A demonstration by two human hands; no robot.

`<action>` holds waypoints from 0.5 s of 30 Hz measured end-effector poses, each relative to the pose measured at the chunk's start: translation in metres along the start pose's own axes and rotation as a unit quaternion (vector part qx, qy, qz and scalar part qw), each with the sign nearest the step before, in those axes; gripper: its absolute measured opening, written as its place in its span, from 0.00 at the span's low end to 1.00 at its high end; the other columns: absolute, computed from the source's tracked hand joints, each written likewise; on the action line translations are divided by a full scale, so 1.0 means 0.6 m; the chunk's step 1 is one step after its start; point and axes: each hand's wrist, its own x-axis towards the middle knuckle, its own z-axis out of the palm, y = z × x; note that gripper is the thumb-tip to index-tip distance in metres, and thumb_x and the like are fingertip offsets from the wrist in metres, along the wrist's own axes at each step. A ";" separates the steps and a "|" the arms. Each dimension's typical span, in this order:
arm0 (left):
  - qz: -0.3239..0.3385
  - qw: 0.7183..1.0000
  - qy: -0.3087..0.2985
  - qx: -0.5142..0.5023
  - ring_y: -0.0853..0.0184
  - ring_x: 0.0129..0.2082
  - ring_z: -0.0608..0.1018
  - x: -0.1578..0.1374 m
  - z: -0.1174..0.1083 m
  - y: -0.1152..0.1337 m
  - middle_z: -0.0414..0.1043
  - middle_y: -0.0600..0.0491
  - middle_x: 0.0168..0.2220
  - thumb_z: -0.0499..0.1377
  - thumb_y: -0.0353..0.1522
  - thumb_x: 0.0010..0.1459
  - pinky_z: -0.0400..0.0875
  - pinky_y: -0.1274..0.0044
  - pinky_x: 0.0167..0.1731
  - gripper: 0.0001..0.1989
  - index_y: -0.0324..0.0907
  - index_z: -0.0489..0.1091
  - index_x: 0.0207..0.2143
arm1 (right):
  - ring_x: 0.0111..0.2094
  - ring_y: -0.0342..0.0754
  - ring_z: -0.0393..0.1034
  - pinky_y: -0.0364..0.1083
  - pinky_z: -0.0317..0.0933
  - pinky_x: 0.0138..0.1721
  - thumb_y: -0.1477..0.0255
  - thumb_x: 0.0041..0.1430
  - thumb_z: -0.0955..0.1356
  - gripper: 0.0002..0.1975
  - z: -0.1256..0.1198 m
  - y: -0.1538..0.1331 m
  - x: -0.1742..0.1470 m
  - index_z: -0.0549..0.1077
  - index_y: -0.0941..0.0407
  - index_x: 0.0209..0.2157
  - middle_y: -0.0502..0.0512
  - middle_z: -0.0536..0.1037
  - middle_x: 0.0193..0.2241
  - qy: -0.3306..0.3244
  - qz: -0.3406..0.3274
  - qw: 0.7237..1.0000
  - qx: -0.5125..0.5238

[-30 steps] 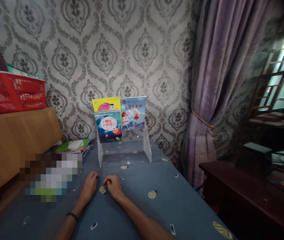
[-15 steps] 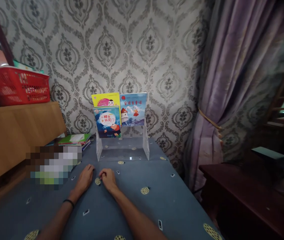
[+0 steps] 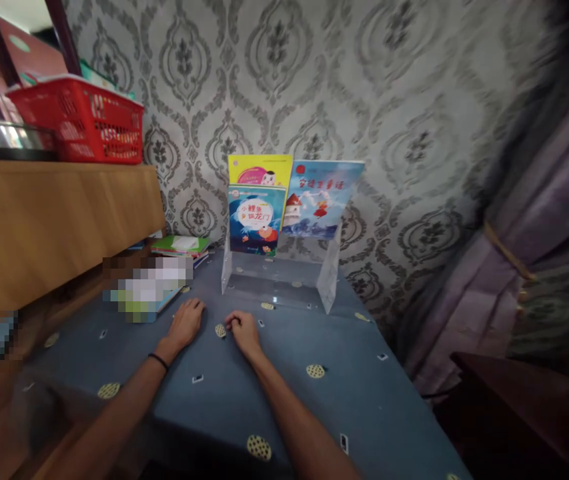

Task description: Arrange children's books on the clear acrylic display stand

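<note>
My left hand [image 3: 187,323] rests palm down on the blue-grey patterned cloth [image 3: 284,407], fingers lying flat and holding nothing. To its right, my right hand [image 3: 245,332] also lies on the cloth with fingers curled in, and no object shows in it. Beyond both hands stands a clear acrylic book rack [image 3: 331,270]. On its upper left a dark blue picture book [image 3: 244,230] leans in front of a yellow book [image 3: 259,163]. A light blue book [image 3: 324,193] stands beside them at the upper right. The rack's lower front tier holds no book.
Stacked books [image 3: 179,245] and pixelated items lie left of the rack by a wooden cabinet [image 3: 64,220]. A red plastic basket [image 3: 89,120] and a metal bowl [image 3: 11,137] sit on top. Patterned wallpaper is behind; a purple curtain [image 3: 484,293] and dark red furniture [image 3: 519,400] are right.
The view has turned left and tilted a little, so the rack and books appear farther right and higher. Both hands remain on the cloth in much the same pose.
</note>
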 end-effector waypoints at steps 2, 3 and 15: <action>-0.010 1.000 0.004 0.015 0.53 0.60 0.71 -0.003 -0.006 -0.013 0.72 0.37 0.54 0.46 0.21 0.63 0.61 0.60 0.62 0.19 0.35 0.74 0.48 | 0.29 0.47 0.76 0.42 0.65 0.35 0.81 0.51 0.61 0.17 0.001 0.005 0.002 0.80 0.55 0.27 0.51 0.81 0.23 -0.008 0.003 1.000 0.008; -0.015 0.999 0.015 0.030 0.52 0.64 0.67 -0.004 -0.007 -0.020 0.70 0.36 0.58 0.46 0.21 0.62 0.57 0.59 0.65 0.20 0.34 0.73 0.51 | 0.29 0.47 0.76 0.43 0.66 0.35 0.81 0.51 0.61 0.16 0.001 0.007 0.003 0.80 0.55 0.27 0.51 0.81 0.23 -0.011 0.003 1.000 0.011; -0.281 0.945 0.118 0.116 0.39 0.68 0.60 -0.012 -0.035 -0.109 0.60 0.25 0.64 0.51 0.37 0.68 0.52 0.45 0.62 0.27 0.28 0.63 0.63 | 0.30 0.49 0.77 0.44 0.66 0.34 0.77 0.51 0.60 0.16 0.003 0.019 0.007 0.79 0.55 0.28 0.53 0.81 0.25 -0.029 -0.009 1.000 0.007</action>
